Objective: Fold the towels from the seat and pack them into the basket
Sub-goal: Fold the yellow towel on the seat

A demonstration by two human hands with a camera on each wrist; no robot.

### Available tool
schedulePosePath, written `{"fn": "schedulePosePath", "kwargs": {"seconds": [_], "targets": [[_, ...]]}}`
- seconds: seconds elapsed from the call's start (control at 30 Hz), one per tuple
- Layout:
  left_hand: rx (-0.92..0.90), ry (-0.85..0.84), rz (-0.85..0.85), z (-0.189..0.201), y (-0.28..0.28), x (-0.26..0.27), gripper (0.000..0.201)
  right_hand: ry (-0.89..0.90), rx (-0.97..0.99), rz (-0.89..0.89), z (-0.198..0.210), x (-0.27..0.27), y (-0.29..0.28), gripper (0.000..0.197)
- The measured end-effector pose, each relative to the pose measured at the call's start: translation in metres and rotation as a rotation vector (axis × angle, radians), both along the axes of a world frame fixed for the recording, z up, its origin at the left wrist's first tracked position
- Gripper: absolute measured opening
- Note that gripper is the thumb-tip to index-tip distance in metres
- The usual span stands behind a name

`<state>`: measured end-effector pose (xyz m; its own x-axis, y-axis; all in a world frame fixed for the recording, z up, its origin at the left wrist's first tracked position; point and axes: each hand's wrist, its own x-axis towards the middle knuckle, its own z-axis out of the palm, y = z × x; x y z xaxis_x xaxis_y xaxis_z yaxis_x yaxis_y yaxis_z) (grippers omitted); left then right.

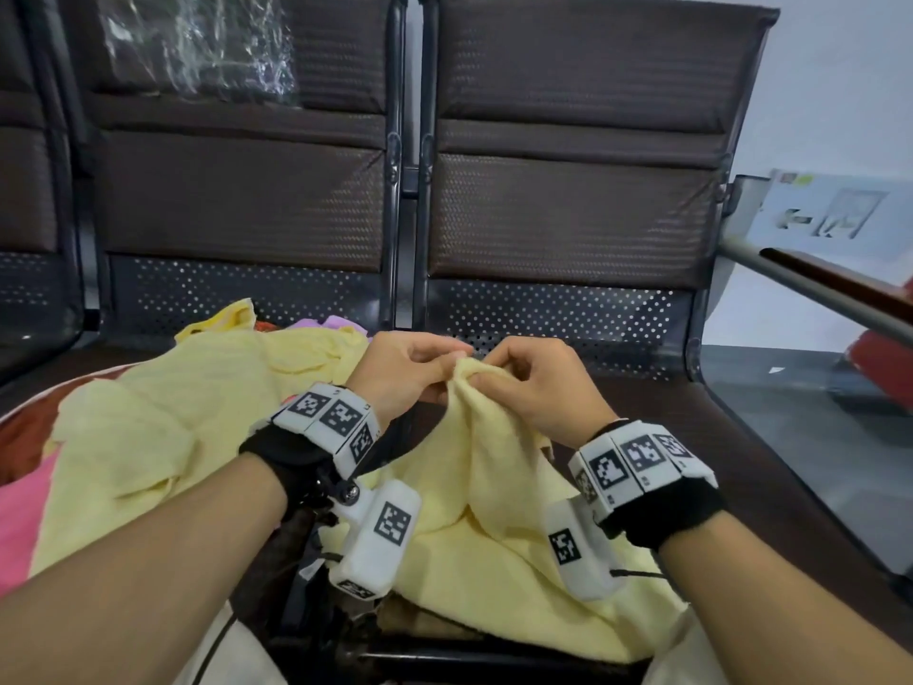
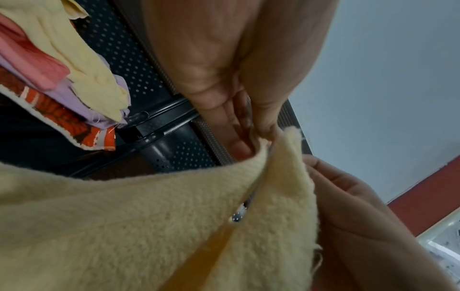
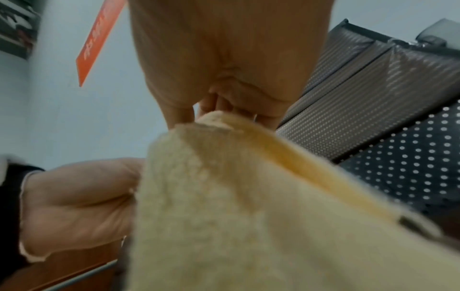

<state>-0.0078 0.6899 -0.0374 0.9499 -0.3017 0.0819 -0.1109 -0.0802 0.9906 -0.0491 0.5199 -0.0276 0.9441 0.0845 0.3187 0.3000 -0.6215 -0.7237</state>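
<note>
Head view: left hand point(image 1: 405, 373) and right hand point(image 1: 538, 383) are both pinching one raised corner of a pale yellow towel point(image 1: 494, 487), which is draping down over the seat point(image 1: 741, 462). Writing on the orange sign point(image 3: 99, 39) is staying too blurred for reading.

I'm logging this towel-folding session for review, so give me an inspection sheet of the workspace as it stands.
Surface: dark bench seat, perforated metal at its back edge.
Job's things: yellow towel lifted at one corner, the rest draped toward the person; towel pile of yellow, pink, purple and patterned cloth on the neighbouring seat; basket not seen.
Clutter: clear plastic wrap on one backrest.
Grippers: left hand and right hand both pinch the same towel corner, close together.
Cables: thin black cord below the left forearm.
Surroundings: pale wall, paper sign, grey rail.
</note>
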Motion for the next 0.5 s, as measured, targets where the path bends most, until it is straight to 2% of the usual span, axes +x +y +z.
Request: {"fn": "schedulePosePath", "kwargs": {"seconds": [0.27, 0.4, 0.5], "targets": [[-0.017, 0.111, -0.155, 0.006, 0.000, -0.007, 0.026, -0.014, 0.039, -0.094, -0.007, 0.007, -0.001, 0.015], [0.006, 0.053, -0.211, 0.009, 0.004, -0.011, 0.029, 0.005, 0.054, -0.075, -0.006, 0.004, -0.002, 0.020], [0.050, 0.009, -0.196, 0.013, 0.007, -0.014, 0.023, 0.043, 0.015, -0.045, -0.003, 0.000, -0.005, 0.024]]}}
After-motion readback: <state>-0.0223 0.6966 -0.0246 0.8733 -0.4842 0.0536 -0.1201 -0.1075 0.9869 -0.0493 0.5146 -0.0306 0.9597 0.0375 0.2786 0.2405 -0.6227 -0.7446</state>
